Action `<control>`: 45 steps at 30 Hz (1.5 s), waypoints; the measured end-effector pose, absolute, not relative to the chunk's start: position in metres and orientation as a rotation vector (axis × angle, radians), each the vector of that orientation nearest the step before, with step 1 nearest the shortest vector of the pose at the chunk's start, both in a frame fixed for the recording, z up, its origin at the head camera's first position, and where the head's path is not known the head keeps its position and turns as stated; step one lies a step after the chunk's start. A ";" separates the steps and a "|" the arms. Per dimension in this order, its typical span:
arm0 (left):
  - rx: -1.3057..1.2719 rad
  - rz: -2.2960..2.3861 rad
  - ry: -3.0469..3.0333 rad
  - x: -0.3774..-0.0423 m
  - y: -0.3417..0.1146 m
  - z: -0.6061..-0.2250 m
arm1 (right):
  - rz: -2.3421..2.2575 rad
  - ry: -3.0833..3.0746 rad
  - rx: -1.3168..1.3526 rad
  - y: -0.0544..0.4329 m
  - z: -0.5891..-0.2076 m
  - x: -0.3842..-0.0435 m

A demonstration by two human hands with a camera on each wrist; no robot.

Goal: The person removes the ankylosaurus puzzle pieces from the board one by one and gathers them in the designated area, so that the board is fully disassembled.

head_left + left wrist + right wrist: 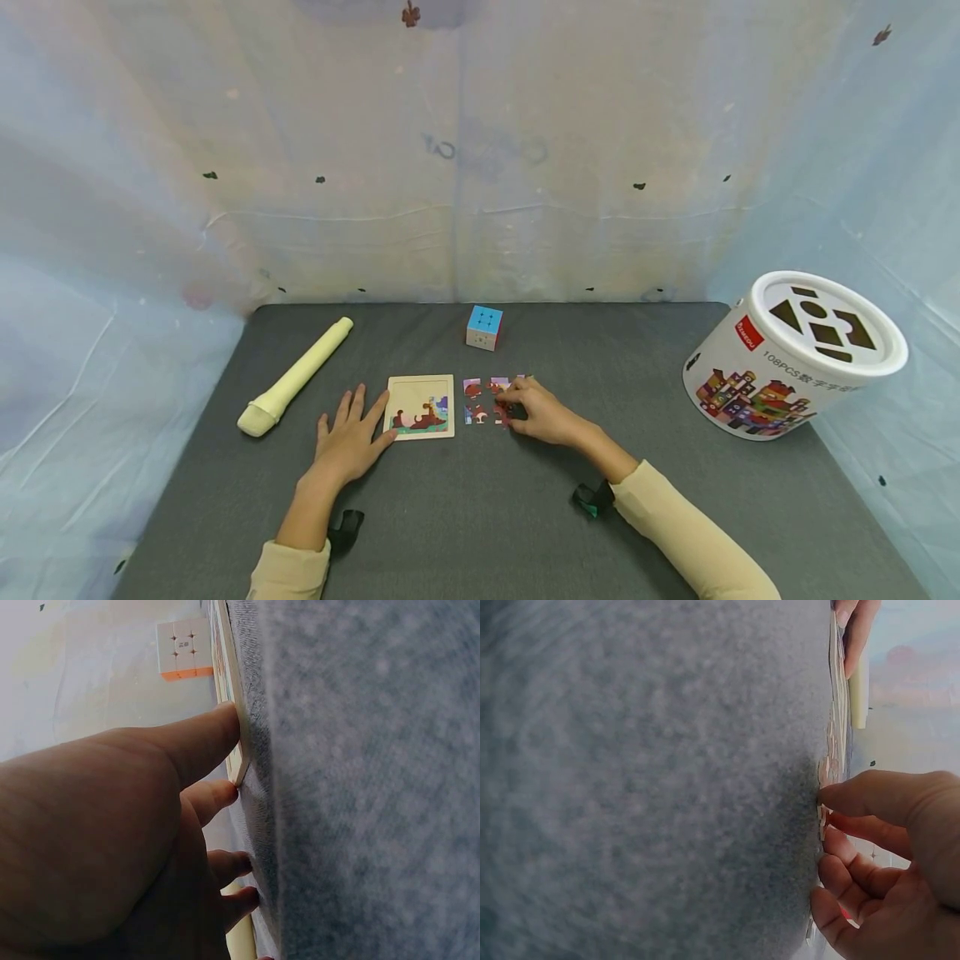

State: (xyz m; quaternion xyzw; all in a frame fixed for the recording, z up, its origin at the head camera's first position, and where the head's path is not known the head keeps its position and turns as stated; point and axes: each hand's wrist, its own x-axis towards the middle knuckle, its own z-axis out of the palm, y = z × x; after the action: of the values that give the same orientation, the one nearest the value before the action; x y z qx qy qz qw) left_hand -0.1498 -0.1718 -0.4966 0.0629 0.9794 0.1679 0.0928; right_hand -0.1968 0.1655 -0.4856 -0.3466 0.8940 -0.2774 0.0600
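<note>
A wooden puzzle board [422,379] with a pale rim lies flat, its lower part filled with coloured pieces. My left hand [347,447] is spread on the table at its left side; in the left wrist view the thumb [214,733] presses the board's edge and the index fingertip touches its corner. Right of the board are several loose puzzle pieces [476,413] in red and purple. Over their right side is my right hand [545,414], with thumb and index finger pinching a puzzle piece [824,814] close to the table. The fingers partly hide that piece.
Behind the pieces stands a puzzle cube [481,340] with a blue top. A pale yellow stick-shaped thing [300,375] lies at the left. On the right is a large white tub [780,367] with shape holes in its lid. Pale curtains surround the grey table [450,517].
</note>
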 end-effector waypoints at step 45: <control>0.171 0.474 2.900 -0.152 -0.171 -0.498 | -0.996 2.751 -0.869 0.060 -0.495 -0.212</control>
State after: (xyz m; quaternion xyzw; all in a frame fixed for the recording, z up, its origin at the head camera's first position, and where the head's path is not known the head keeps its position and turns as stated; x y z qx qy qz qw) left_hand -0.1516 -0.1715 -0.4981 0.0577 0.9804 0.1601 0.0989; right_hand -0.2119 0.0600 -0.4954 -0.2843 0.9005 -0.3261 0.0445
